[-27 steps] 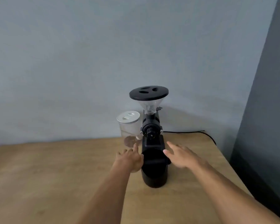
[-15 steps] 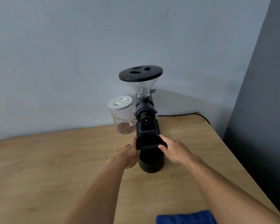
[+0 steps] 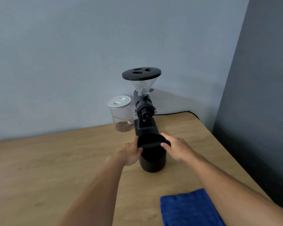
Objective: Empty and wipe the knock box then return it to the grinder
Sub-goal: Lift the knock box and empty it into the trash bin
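Both hands (image 3: 153, 150) grip the black knock box (image 3: 152, 158) before the grinder (image 3: 144, 110).

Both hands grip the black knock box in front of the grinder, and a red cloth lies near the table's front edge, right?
Not quite: the cloth is blue, as the head view shows. The left hand and right hand do grip the knock box in front of the grinder.

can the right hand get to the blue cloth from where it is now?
Probably yes. The right hand is on the knock box, and the blue cloth lies flat beneath that forearm, with bare table between them.
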